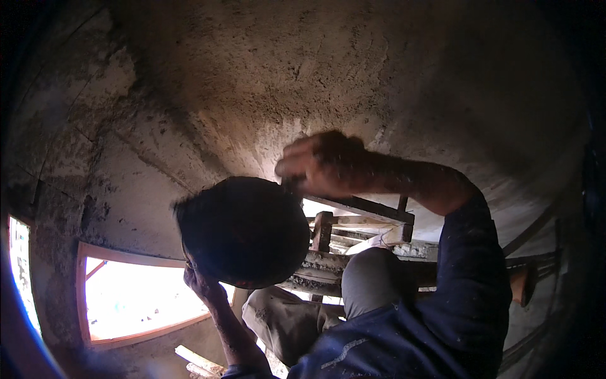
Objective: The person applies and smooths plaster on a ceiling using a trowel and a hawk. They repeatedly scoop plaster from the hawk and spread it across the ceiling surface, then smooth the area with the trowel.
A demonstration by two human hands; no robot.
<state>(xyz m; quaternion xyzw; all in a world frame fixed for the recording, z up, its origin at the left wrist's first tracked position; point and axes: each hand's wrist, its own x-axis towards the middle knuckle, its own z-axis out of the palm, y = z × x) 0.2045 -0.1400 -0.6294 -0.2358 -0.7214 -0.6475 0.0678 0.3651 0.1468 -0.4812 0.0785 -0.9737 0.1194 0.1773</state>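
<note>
A dark round pan is held up in front of me, its near face in deep shadow. My left hand is closed on the pan's lower left rim. What the pan contains cannot be made out. Just past its upper right edge, my right hand is raised with the arm bent and the fingers curled in. Motion blurs it, and anything in its grip is hidden. Behind both hands rises a rough, partly plastered wall, brown above and paler lower down.
Wooden poles and a timber frame lie below, beyond my bent knees. To the left, a bright window opening has a wooden frame. Loose wood pieces show at the lower left.
</note>
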